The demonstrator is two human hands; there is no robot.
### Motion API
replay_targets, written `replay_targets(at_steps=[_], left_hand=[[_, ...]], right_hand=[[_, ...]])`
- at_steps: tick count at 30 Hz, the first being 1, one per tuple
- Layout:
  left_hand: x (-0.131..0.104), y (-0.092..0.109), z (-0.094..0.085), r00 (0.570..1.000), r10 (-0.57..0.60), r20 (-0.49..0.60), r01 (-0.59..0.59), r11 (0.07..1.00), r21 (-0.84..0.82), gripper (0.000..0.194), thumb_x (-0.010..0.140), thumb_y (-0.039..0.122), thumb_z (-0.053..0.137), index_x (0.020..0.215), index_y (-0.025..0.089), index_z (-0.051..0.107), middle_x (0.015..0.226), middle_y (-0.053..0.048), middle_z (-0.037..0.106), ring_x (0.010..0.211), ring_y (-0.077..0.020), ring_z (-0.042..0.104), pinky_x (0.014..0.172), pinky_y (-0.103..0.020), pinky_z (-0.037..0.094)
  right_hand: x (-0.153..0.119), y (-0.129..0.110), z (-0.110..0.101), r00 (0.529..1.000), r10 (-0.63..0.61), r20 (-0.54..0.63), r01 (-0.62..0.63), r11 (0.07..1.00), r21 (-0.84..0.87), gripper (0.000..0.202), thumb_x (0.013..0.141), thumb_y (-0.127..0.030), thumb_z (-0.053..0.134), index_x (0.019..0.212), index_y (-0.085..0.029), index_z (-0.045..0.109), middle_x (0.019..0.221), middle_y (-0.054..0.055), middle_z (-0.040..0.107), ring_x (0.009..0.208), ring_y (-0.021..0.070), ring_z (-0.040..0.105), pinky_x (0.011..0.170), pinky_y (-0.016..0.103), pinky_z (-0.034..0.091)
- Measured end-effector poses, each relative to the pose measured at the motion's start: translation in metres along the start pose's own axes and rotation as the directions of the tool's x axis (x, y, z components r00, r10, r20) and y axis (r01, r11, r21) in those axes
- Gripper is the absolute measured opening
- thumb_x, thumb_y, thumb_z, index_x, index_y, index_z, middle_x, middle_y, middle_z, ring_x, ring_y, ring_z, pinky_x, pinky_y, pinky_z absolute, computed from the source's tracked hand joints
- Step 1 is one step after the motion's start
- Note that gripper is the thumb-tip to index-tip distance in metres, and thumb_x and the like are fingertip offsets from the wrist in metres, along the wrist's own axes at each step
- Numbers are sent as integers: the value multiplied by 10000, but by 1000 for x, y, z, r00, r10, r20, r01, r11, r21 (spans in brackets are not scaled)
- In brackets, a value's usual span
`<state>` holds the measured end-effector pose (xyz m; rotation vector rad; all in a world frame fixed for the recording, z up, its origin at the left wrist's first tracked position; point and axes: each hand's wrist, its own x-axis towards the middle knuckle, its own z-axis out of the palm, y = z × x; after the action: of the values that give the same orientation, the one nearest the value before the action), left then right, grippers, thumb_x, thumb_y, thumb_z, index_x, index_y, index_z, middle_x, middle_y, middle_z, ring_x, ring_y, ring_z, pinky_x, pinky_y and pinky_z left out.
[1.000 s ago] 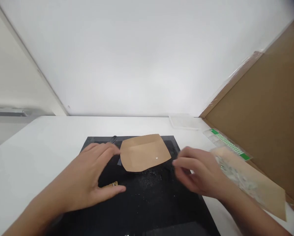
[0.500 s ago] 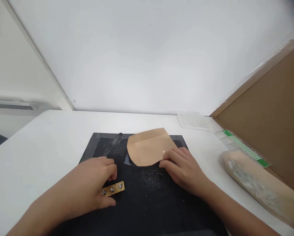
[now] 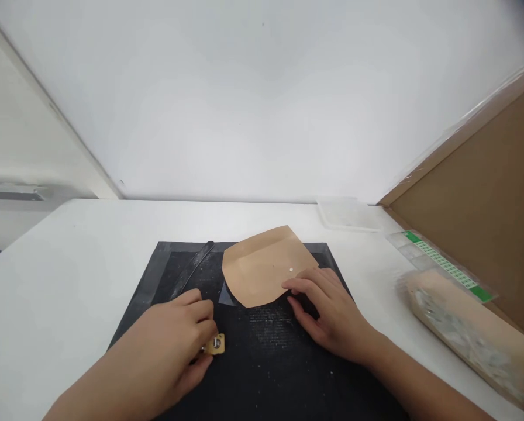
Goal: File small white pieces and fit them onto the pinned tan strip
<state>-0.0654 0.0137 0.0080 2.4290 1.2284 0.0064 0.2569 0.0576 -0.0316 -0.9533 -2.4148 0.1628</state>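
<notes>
A black mat [image 3: 262, 362] lies on the white table. My left hand [image 3: 174, 336] rests on the mat with its fingers closed over a small tan strip with metal studs [image 3: 214, 344]; only the strip's right end shows. A tan paper envelope [image 3: 264, 266] lies flat at the mat's far middle. My right hand [image 3: 327, 310] lies palm down with its fingertips on the envelope's near right edge. A thin dark tool [image 3: 192, 269] lies slanted on the mat, left of the envelope.
A clear bag of small metal parts on brown paper [image 3: 464, 330] lies at the right. Behind it a green-edged label strip [image 3: 441, 263] leans by a large cardboard sheet [image 3: 481, 193]. A clear plastic lid [image 3: 347, 213] sits by the wall.
My right hand came in from the right and settled on the envelope's edge. My left hand drew back from the envelope and closed over the studded strip, now covering most of it.
</notes>
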Motion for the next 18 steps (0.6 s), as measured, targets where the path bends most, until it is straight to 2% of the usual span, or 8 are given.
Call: replay_targets(at_steps=[6,9,13,18], left_hand=[[14,20,11,984,142,-108,-148,988,-53,107,937,156,598,933,225,679,968,-51,670,920,-261,582,748,-398,496],[17,22,17,970,186,-159,-197,978,-62,115,968,161,589,974,218,688,973,-56,674,909,-249,578,756,-397,505],[18,17,17,981,164,-104,-170,984,-51,65,974,224,660,916,209,685,955,-59,684,936,-266,579,787,-408,518],[12,5,7,987,135,-82,-141,987,-74,93,911,267,751,983,225,710,993,-60,687,957,-255,585,794,-358,534]], right_hand=[[-3,9,-3,998,58,-20,-60,991,-119,359,991,-260,693,1341,-248,615,1152,105,626,1031,283,595,895,451,469],[-2,14,-4,996,84,-6,-83,975,-205,301,989,-333,724,1277,-264,669,1185,109,617,1050,299,580,898,469,452],[0,17,-5,995,89,-49,-98,972,-214,109,1022,-277,683,1119,-286,731,1138,80,639,1015,267,576,881,440,430],[-1,15,-7,994,67,-85,-83,977,-197,115,1026,-238,678,1102,-292,746,1074,65,661,959,241,554,845,410,406]])
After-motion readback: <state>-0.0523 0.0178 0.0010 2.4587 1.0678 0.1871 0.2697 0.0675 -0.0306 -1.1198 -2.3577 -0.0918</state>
